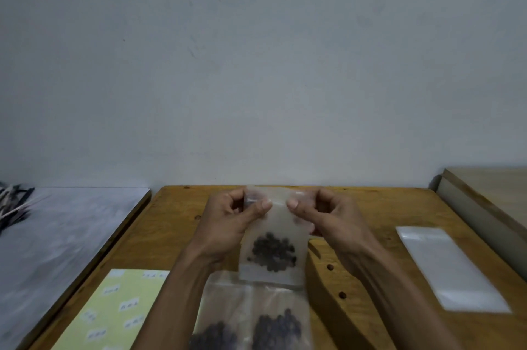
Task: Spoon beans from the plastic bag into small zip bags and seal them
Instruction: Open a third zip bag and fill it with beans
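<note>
Leftmost, a yellow label sheet (pixel 114 309) lies flat at the near left of the wooden table (pixel 370 207). Next, left hand (pixel 236 218) pinching the top strip of a small zip bag (pixel 272 252), thumb in front, fingers behind. Bag held upright above the table centre, dark beans (pixel 273 254) pooled in its lower half. Below it, filled bags (pixel 253 318) lying flat at the near edge. Right hand (pixel 322 218) pinching the same strip from the other side. Far right, a stack of empty bags (pixel 450 269) lying flat. Handling, as judged: film thin, limp and slick, load light but bottom-heavy; best taken at the stiffer zip strip, pressed along its length to close.
</note>
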`<action>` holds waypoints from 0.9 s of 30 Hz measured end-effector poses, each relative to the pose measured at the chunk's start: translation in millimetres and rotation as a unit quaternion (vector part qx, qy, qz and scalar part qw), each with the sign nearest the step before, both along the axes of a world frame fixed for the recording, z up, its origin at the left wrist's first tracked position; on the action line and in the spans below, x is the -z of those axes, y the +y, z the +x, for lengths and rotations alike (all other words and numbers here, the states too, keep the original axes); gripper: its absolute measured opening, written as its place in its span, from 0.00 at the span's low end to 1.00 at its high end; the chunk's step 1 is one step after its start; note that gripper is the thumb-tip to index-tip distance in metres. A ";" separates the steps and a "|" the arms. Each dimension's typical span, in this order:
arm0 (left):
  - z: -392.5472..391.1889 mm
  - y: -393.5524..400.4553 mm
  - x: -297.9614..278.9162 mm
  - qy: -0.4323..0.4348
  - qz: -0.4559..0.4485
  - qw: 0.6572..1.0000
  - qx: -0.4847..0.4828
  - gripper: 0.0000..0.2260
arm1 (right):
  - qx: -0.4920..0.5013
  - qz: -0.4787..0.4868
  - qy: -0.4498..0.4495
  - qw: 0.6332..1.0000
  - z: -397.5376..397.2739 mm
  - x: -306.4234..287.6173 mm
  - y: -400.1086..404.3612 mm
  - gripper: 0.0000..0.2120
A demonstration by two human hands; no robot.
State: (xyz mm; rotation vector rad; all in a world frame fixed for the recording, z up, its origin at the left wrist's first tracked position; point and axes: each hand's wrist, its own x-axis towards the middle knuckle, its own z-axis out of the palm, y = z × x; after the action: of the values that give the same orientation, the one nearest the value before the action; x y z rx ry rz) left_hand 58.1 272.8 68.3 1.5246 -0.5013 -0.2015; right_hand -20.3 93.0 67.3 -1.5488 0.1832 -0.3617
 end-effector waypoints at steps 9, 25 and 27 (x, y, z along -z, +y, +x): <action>-13.4 -2.4 0.4 0.025 -0.016 0.999 0.028 0.14 | -0.035 0.047 -0.008 0.998 -5.8 1.6 8.6 0.10; -15.1 40.5 2.5 0.042 0.036 0.998 -0.032 0.08 | -0.055 0.031 0.044 0.997 -10.4 8.8 23.6 0.15; -13.4 58.3 9.2 0.055 0.060 0.995 -0.059 0.10 | -0.065 0.046 0.063 0.995 -8.6 15.5 38.6 0.11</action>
State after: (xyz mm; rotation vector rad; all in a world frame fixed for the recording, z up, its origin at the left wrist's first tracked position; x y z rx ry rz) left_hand 44.7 331.1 59.1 1.6452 -0.3150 -0.2246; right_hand -28.8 131.6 51.8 -1.4843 0.1939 -0.1521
